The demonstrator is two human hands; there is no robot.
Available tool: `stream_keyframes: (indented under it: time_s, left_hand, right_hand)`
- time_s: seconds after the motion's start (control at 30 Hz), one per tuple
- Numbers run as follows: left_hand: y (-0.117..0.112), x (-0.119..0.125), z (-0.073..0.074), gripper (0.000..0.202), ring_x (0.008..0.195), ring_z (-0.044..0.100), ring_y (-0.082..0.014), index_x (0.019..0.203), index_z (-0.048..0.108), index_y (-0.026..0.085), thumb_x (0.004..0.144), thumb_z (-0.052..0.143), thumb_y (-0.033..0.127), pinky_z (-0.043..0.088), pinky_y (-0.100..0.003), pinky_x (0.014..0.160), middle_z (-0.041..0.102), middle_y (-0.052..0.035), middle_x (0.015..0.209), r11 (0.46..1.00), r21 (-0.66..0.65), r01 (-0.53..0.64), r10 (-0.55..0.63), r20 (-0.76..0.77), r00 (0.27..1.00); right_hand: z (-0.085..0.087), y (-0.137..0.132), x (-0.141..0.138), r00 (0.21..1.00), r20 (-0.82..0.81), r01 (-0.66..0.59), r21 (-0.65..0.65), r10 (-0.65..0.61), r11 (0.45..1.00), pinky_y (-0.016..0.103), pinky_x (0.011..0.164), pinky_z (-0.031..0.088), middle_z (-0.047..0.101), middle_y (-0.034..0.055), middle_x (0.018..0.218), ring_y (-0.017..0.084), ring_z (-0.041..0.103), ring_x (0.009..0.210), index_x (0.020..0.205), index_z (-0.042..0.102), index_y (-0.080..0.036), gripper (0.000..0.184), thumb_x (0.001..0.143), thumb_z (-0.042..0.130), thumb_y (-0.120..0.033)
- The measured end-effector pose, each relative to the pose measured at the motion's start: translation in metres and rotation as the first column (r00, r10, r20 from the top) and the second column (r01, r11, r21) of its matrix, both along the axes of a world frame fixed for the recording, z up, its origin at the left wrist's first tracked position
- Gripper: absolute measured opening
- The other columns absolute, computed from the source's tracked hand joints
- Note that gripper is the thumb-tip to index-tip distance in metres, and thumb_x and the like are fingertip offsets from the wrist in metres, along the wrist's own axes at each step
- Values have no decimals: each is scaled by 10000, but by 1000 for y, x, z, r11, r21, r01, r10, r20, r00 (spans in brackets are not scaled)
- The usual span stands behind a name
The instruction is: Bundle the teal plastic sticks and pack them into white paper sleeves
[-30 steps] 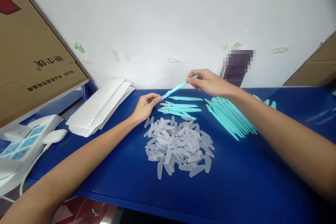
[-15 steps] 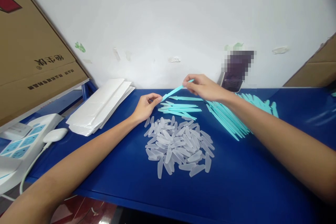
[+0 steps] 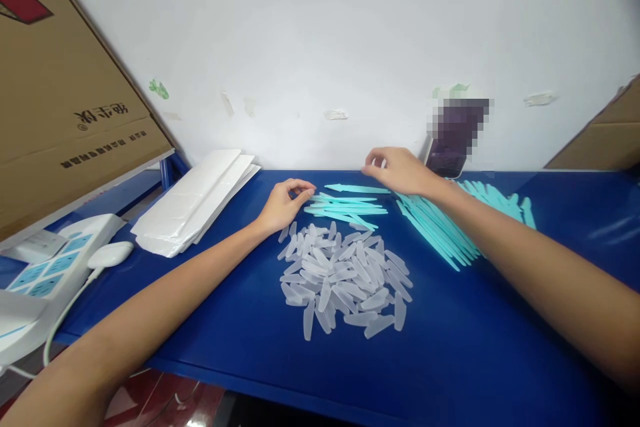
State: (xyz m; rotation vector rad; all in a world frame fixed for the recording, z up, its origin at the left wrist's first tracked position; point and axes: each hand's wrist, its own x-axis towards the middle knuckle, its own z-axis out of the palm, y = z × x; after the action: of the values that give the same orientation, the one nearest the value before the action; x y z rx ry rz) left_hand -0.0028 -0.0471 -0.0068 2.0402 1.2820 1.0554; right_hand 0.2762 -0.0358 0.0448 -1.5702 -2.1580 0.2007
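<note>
My left hand (image 3: 287,203) rests at the left end of a small pile of turquoise eyebrow razors (image 3: 347,209). Its thumb and forefinger are slightly apart, with nothing seen between them. Above the right side of that pile is my right hand (image 3: 397,168), fingers loosely curled and holding nothing visible. A single turquoise razor (image 3: 357,188) lies just below it, apart from the pile. Nearer to me spreads a heap of frosted translucent blade caps (image 3: 345,277). Under and beyond my right forearm lie more turquoise razors (image 3: 435,233), partly hidden by the arm.
White flat packets (image 3: 190,203) are stacked on the left of the blue table (image 3: 280,373). A white power strip (image 3: 65,267) with a plug and cable sits at the left edge. Cardboard boxes (image 3: 75,67) flank both sides. A phone (image 3: 453,140) leans against the wall.
The razor that both hands held between them has been let go and now appears to lie with the small pile. My right hand has shifted slightly right. The view has moved a little.
</note>
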Motion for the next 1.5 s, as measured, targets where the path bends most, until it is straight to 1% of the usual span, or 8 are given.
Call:
stream_keyframes:
  time_s: [0.13,0.27,0.37,0.47,0.8,1.03,1.3,1.5]
  left_hand:
    - [0,-1,0,297,860,599,-186,1060,731,168,884,589,361,451,-304,760,713,-78,1032,999,-1,-34,34,54,998]
    - [-3,-8,8,284,769,556,-166,979,716,164,904,550,382,426,-292,713,672,-59,907,996,92,8,-5,-37,999]
    - [-7,-16,21,269,632,478,-141,829,699,176,886,579,410,374,-280,627,585,-22,718,966,85,242,-210,-278,937]
    - [-11,-22,33,266,547,422,-133,843,713,205,844,636,460,326,-284,566,519,6,621,899,-120,421,-430,-412,803]
    - [-17,-15,43,310,565,425,-146,873,790,255,640,835,454,280,-291,532,518,-3,646,828,-306,470,-545,-238,804]
    - [-20,-10,39,283,625,449,-160,924,797,252,772,744,486,301,-302,572,601,-39,736,798,-324,509,-592,-262,762]
    - [0,-18,14,216,610,526,-118,796,759,205,738,801,409,386,-271,593,660,-31,738,875,-303,378,-326,210,922]
    - [10,-15,3,352,664,579,-105,880,758,162,670,859,426,431,-244,602,702,-49,813,935,-318,159,47,554,831]
  right_hand:
    - [-18,12,7,955,282,-54,-137,92,989,326,675,409,694,111,1058,242,621,858,1036,696,-197,295,848,589,-398]
    - [-26,19,9,950,269,-105,-211,161,972,316,708,435,709,98,1000,218,635,837,966,696,-180,226,884,579,-355]
    - [-25,20,10,959,222,-115,-258,174,959,306,702,444,717,94,946,200,630,787,924,689,-169,199,890,581,-333]
    - [-24,18,9,962,189,-135,-306,199,942,304,672,437,713,87,866,191,616,723,884,674,-169,197,903,565,-333]
    - [-13,8,8,955,219,-137,-273,200,952,303,702,431,709,112,917,208,622,781,929,580,-181,158,960,455,-272]
    - [4,-1,6,980,133,-112,-229,145,967,322,763,443,697,137,1012,241,627,873,1113,564,-161,252,973,384,-267]
    - [12,-4,3,972,40,-209,-304,231,929,358,868,441,688,148,1130,266,620,1006,1031,664,-157,333,982,396,-347]
    - [22,-15,-3,942,-33,-326,-327,334,887,342,715,428,684,104,938,204,577,766,920,630,-183,324,983,406,-408]
